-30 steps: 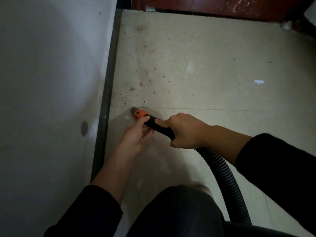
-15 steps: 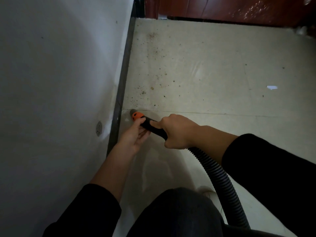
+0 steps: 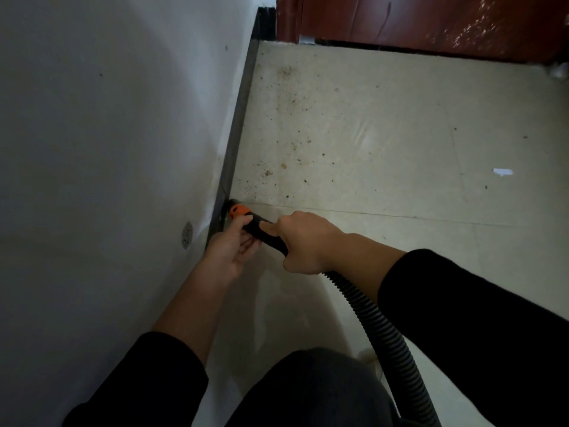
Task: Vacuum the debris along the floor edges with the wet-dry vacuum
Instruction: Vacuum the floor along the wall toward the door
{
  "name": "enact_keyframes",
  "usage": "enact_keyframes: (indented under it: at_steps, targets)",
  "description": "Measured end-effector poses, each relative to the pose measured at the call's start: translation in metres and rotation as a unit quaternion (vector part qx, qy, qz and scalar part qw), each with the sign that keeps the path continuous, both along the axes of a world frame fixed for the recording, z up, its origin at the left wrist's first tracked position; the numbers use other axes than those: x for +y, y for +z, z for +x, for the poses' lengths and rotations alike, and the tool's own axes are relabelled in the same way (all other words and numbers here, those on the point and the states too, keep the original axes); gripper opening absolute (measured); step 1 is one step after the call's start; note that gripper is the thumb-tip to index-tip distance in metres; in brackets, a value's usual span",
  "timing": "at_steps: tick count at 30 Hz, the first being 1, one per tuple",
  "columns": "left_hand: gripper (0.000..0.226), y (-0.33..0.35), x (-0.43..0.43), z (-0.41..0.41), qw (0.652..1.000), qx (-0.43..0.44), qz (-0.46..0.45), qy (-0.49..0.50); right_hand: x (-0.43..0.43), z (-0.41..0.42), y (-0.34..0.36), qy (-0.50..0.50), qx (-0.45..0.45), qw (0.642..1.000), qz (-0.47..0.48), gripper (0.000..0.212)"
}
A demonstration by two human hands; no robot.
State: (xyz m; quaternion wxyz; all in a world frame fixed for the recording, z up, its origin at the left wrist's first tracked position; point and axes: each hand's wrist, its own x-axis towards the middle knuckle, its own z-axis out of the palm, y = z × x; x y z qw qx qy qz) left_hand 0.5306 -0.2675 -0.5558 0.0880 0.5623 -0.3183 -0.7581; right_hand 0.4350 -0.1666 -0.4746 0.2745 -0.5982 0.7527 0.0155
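The vacuum nozzle (image 3: 237, 211), black with an orange collar, points at the foot of the dark baseboard (image 3: 238, 131) on the left. My left hand (image 3: 229, 248) holds the nozzle from below, thumb on top just behind the collar. My right hand (image 3: 303, 241) grips the black handle further back, where the ribbed black hose (image 3: 378, 331) starts and runs down toward the lower right. Brown specks of debris (image 3: 277, 161) lie scattered on the beige floor tiles beyond the nozzle, thickest near the baseboard.
A white wall (image 3: 107, 149) with a round socket (image 3: 186, 235) fills the left. A dark red door (image 3: 431, 23) closes off the far end. A white scrap (image 3: 502, 171) lies on the floor at right. My dark-clad knee (image 3: 308, 386) is at the bottom.
The nozzle has slid left across the tile until its tip reaches the baseboard. Both hands kept their hold on it.
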Motion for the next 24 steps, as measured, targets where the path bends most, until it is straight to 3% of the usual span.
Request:
enact_keyframes:
  at_steps: [16, 24]
  targets:
    - [0.013, 0.006, 0.009, -0.026, 0.999, 0.019, 0.024, -0.015, 0.008, -0.014, 0.003, -0.042, 0.013, 0.999, -0.001, 0.052]
    - [0.025, 0.007, 0.035, -0.041, 0.997, 0.026, 0.042, -0.053, 0.039, -0.022, 0.003, -0.074, 0.014, 0.997, 0.011, 0.052]
